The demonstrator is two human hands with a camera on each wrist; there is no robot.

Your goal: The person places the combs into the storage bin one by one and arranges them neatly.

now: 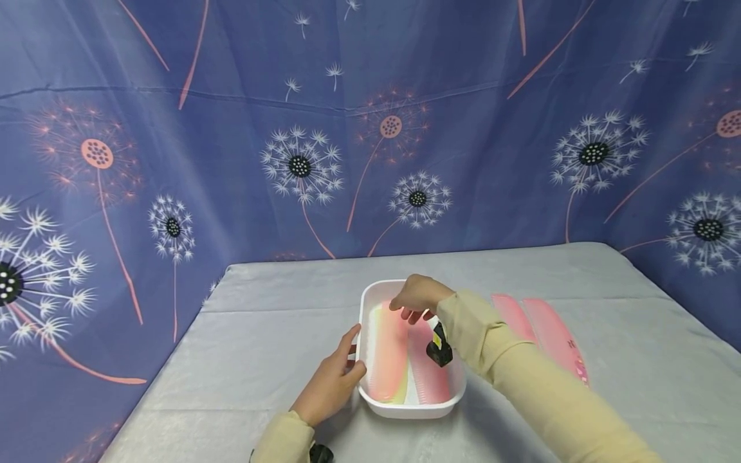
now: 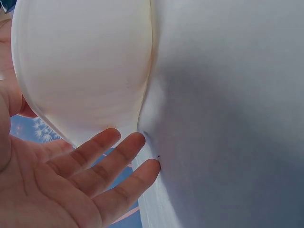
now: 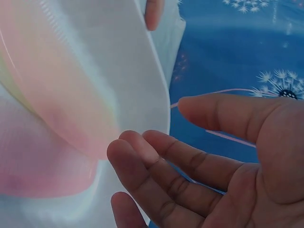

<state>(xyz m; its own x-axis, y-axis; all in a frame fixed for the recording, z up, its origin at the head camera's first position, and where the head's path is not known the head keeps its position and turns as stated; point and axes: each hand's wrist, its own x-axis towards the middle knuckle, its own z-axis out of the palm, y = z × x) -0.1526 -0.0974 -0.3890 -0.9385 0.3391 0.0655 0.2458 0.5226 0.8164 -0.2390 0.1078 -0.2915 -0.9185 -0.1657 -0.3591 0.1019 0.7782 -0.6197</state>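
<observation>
A white plastic tray point(image 1: 412, 411) holds several wide combs. Along its left side a peach-pink comb point(image 1: 389, 354) lies over a yellow comb point(image 1: 401, 393), which shows only at the edges. Beside them in the tray is a pink comb point(image 1: 431, 376), partly hidden by the right wrist. My left hand point(image 1: 331, 381) touches the tray's left side, its fingers point(image 2: 126, 149) loosely extended along the outer wall. Above the tray's far end hovers my right hand point(image 1: 421, 297). Its bent, relaxed fingers point(image 3: 190, 161) hold nothing, close to the end of the peach-pink comb point(image 3: 61, 95).
To the right of the tray, two more pink combs lie on the grey cloth-covered table point(image 1: 278, 360): a shorter-looking one point(image 1: 512, 314), partly behind the right sleeve, and a patterned one point(image 1: 552, 331). A blue dandelion-print curtain point(image 1: 486, 193) hangs behind the table.
</observation>
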